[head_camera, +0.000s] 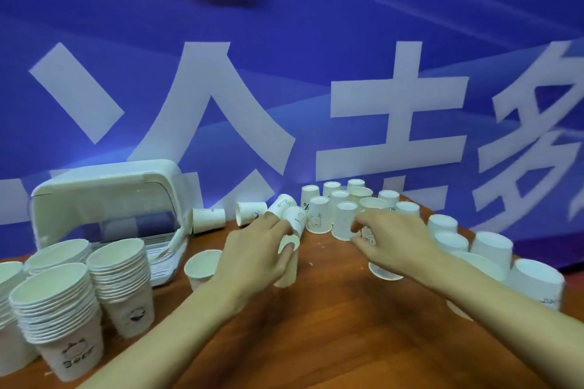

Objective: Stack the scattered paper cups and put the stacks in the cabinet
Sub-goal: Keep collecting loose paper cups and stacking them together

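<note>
White paper cups lie scattered on a brown wooden table. My left hand grips an upside-down cup near the table's middle, another cup tilted just behind it. My right hand curls its fingers round a cup that is mostly hidden under the palm. Three tall stacks of cups stand at the front left. A white cabinet with a clear lid sits at the back left. Several upside-down cups cluster at the back.
One upright cup stands left of my left hand. Two cups lie on their sides beside the cabinet. More upside-down cups line the table's right edge. A blue banner with white characters hangs right behind the table.
</note>
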Available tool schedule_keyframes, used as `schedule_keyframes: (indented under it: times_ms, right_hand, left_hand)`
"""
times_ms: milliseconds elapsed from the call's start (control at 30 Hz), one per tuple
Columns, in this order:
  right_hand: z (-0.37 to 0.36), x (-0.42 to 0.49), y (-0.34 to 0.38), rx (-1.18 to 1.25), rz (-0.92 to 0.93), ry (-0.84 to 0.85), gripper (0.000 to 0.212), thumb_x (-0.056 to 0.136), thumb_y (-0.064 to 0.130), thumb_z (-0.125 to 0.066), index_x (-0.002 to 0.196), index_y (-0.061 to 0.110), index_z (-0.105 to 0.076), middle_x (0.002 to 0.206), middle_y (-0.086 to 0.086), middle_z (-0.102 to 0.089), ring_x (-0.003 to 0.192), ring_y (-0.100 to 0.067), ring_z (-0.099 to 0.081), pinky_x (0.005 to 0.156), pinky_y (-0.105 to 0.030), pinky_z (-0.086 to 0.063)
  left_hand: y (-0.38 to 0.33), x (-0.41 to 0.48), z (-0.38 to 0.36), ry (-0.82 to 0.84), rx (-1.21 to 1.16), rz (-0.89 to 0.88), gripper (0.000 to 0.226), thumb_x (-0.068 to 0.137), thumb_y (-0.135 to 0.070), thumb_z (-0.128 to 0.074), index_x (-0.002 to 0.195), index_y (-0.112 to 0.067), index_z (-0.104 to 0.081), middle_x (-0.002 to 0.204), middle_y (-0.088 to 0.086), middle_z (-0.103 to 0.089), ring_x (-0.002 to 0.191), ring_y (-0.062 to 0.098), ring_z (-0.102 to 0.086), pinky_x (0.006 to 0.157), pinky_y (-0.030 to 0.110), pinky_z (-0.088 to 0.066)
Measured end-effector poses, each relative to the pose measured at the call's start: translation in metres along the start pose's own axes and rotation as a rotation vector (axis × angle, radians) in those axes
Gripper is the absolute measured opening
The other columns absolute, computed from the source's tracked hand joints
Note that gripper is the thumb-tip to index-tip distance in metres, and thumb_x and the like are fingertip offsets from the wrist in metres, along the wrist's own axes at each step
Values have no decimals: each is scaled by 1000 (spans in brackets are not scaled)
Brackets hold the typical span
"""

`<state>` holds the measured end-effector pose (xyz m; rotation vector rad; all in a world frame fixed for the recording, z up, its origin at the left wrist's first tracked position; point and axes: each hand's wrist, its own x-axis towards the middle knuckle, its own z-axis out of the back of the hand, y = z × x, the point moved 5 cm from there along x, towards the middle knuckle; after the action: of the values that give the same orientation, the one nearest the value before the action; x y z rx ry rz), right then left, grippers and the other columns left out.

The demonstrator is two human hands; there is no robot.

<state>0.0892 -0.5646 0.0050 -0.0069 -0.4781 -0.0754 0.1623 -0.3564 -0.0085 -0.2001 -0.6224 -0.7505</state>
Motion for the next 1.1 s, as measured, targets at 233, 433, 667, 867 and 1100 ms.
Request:
schedule_keyframes:
  times_ms: [233,433,667,867,1100]
  right_hand:
    - [38,-53,-70,-402,-156,144,34,93,60,-46,84,28,-51,75,6,-54,66,-15,-51,56,-26,-36]
    - [18,-74,-82,-402,-271,304,16,92,37,-58,98,22,-59,80,2,-50,78,-21,-53,73,-34,-43]
    - [4,-61,-76,-208,-198,350,15,85,36,-64,97,29,-68,96,4,-68,89,-16,-65,74,-32,-55]
    - [-11,-53,-64,-162,-92,349,10,85,31,-62,94,31,-66,95,6,-69,89,-18,-64,65,-29,-45]
    - [-15,-49,-59,-94,-79,325,11,87,37,-60,93,31,-67,94,8,-70,88,-10,-65,70,-25,-53]
  left_hand:
    - [-118,61,-69,193,-162,-181,48,91,-39,-55,137,-27,-44,135,-3,-50,124,21,-48,89,38,-48]
    - [-159,71,-94,219,-172,-207,44,88,-37,-61,128,-23,-49,144,1,-38,128,26,-43,86,39,-47]
    - [-143,47,-77,173,-146,-193,30,79,-50,-57,89,-23,-46,105,-6,-50,102,21,-50,62,32,-38]
    - [-114,12,-43,50,-145,-142,50,77,-78,-44,80,-28,-43,87,-11,-47,82,8,-46,61,31,-39]
    - [-97,33,-86,592,-357,140,67,78,-64,-59,136,-32,-44,139,-5,-51,125,20,-51,100,38,-43]
